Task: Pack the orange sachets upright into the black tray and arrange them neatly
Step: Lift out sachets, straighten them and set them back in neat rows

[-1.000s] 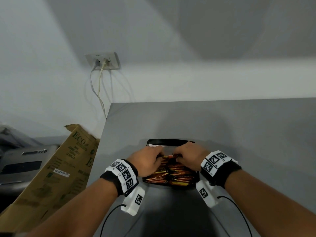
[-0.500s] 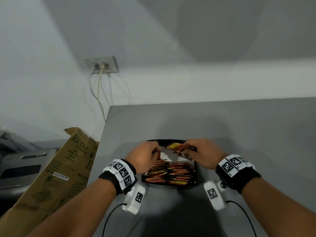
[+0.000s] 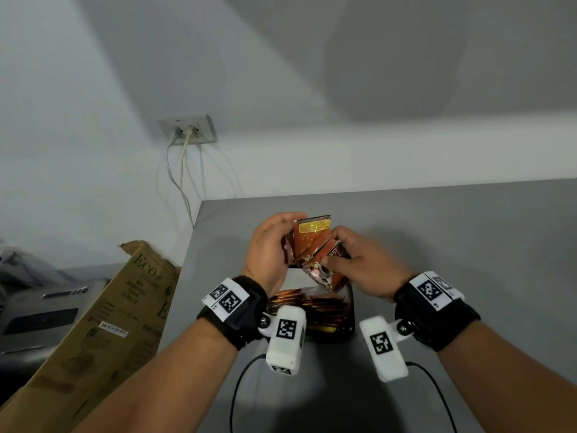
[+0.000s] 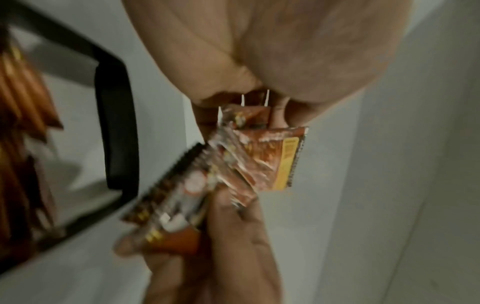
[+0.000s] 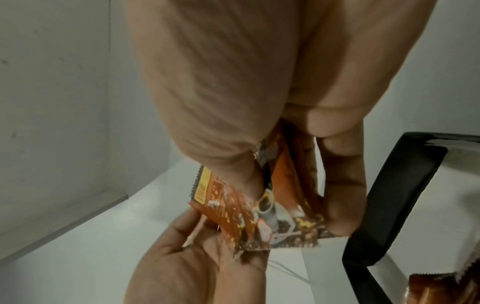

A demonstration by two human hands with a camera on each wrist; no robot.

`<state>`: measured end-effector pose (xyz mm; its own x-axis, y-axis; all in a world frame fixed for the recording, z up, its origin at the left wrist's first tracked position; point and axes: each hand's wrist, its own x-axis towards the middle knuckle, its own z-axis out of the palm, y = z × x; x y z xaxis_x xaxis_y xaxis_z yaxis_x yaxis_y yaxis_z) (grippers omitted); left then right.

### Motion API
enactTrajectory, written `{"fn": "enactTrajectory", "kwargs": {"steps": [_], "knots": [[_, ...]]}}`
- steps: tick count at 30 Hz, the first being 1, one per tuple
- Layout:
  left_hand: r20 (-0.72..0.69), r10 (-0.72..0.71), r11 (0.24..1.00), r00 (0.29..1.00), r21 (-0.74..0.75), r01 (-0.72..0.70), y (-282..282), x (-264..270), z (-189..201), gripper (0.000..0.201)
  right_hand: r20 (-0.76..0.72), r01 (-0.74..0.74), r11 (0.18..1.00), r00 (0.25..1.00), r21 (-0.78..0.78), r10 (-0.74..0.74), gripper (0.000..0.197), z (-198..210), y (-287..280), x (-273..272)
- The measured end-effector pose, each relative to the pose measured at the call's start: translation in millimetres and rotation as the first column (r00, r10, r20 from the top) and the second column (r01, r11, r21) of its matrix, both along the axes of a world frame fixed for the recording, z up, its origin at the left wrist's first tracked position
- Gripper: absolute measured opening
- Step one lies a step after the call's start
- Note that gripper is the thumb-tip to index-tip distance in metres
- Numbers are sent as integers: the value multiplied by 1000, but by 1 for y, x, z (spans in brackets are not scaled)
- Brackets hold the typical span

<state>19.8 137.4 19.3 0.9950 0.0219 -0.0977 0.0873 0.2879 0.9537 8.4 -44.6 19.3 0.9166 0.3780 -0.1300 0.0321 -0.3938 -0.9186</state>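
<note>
A fanned bunch of glossy orange foil sachets (image 3: pixel 315 245) is held above the far end of the shallow black plastic tray (image 3: pixel 350 310), pinched between the left hand (image 3: pixel 268 248) and right hand (image 3: pixel 362 264); more sachets stand packed in the tray on the grey table (image 3: pixel 452 245).

Glossy foil sachets (image 3: pixel 313 245), matt tray (image 3: pixel 351 310)
</note>
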Motion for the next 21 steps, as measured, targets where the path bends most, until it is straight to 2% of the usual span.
{"fn": "enactTrajectory", "kwargs": {"steps": [1, 3, 5, 7, 11, 14, 15, 17, 19, 21], "knots": [[-20, -23, 991, 1000, -135, 20, -4, -4, 3, 31, -4, 11, 1000, 1000, -3, -11, 22, 0, 0, -2], [-28, -53, 976, 998, -212, 46, -10, -9, 3, 31, 1, 32, 999, 999, 21, -32, 25, 1, 1, -6], [-26, -93, 989, 995, -118, 89, -13, -13, 1, 16, 0, 38, 997, 999, 71, -38, 24, 0, 1, -9], [-65, -129, 991, 989, -55, 126, -16, -16, 3, 14, 1, 45, 995, 999, 83, -46, 22, -1, -1, -13], [-155, -22, 975, 988, -223, -13, -7, -13, 8, 23, 32, 59, 997, 998, 43, -61, 18, -5, -9, -18], [-186, 42, 975, 982, -207, -81, 7, -7, 6, 32, 26, 99, 993, 995, 63, -101, 16, -1, -14, -19], [-214, 6, 986, 977, -159, -41, 7, -9, 6, 29, 15, 107, 991, 994, 86, -109, 18, 1, -15, -19], [-275, -172, 982, 946, -126, 142, 3, -21, 4, 20, 33, 77, 993, 996, 90, -81, 21, 9, -14, -18], [-310, -369, 926, 876, -199, 320, -6, -34, 3, 38, 99, 10, 999, 995, 42, -14, 24, 16, -9, -18], [-324, -434, 890, 841, -299, 345, -15, -43, -1, 41, 136, -20, 1000, 990, -1, 20, 29, 18, -6, -18]]}}
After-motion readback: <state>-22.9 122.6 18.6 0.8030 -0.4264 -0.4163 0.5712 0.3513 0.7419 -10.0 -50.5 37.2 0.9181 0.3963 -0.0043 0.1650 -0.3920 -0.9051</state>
